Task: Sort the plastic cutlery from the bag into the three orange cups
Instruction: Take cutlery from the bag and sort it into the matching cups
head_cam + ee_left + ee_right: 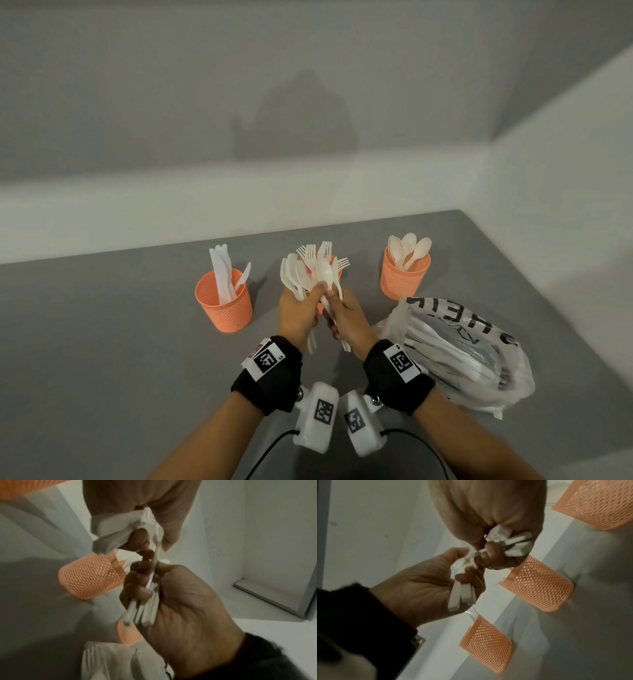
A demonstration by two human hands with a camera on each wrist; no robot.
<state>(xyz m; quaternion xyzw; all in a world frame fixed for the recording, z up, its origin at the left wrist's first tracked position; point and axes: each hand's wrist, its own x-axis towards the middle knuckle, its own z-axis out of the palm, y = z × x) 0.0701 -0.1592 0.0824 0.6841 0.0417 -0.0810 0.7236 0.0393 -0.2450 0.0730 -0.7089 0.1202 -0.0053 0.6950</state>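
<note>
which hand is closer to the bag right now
Right. The right hand grips cutlery just left of the bag, nearly beside its opening. The left hand holds its own bunch farther left, beyond the right hand.

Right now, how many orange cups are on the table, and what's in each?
3. Left cup holds knives; middle cup, mostly hidden behind the left hand and right hand, holds forks; right cup holds spoons.
</note>
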